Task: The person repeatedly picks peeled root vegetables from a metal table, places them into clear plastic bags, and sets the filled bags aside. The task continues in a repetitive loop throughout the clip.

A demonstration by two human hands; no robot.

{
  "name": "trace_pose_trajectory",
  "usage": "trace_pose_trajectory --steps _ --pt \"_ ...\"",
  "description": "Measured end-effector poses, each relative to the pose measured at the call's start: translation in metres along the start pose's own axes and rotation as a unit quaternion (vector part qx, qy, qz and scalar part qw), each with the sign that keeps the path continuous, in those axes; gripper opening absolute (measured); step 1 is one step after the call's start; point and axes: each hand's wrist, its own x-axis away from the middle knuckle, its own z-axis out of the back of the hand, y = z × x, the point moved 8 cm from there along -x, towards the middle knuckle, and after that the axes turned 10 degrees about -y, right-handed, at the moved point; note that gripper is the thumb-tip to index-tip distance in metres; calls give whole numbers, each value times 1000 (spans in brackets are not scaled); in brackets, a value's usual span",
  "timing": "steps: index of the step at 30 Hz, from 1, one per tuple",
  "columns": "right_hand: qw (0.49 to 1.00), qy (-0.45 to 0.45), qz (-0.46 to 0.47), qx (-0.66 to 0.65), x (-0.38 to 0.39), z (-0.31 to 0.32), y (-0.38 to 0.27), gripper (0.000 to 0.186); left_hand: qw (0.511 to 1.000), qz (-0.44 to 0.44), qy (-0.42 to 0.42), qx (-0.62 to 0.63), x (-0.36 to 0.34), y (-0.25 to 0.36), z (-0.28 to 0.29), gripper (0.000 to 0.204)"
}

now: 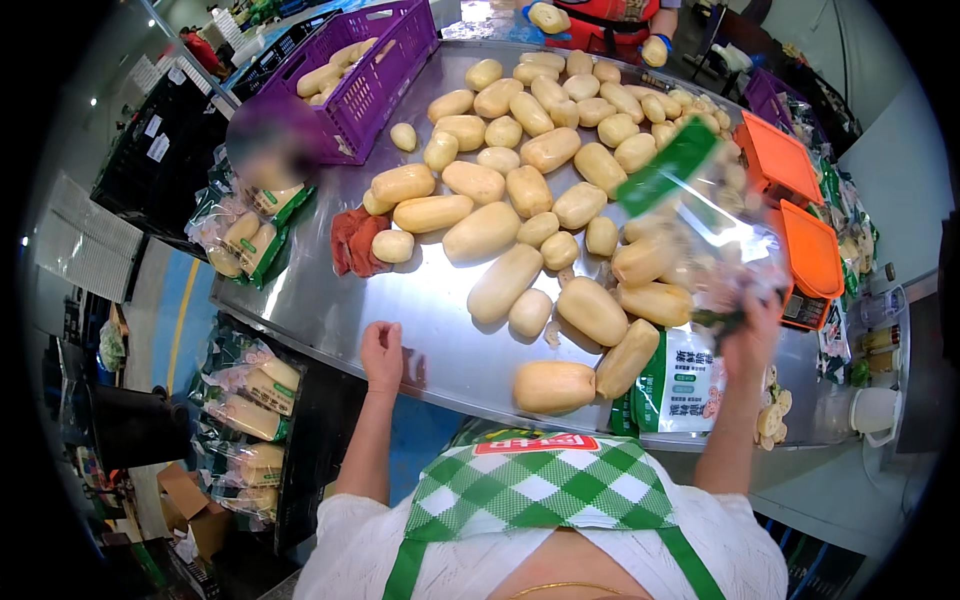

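My left hand point(381, 350) is curled closed at the near edge of the steel table point(280, 295), with nothing visible in it. My right hand point(748, 325) grips a motion-blurred clear plastic bag with a green band point(668, 165), raised over the right side. Pale peeled lotus-root segments point(472, 233) lie spread across the tabletop. Below the raised bag, flat printed green-and-white bags point(678, 390) lie by the near edge, partly under the segments. A crumpled red cloth point(352, 243) sits at the left, touching a small segment.
A purple crate point(350, 120) of segments stands back left, beside filled bags point(240, 235). More bags point(250, 420) sit in a black crate lower left. Orange lidded tubs point(808, 245) line the right side. A co-worker point(600, 25) across the table holds segments in blue-gloved hands.
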Motion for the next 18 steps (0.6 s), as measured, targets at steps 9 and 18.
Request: trace_pose_trajectory --steps 9,18 --pt "903 -331 100 256 41 -276 177 20 954 -279 -106 -30 22 220 47 71" --pt "802 -329 -489 -100 158 -341 339 43 982 -66 -155 -81 21 25 29 98"
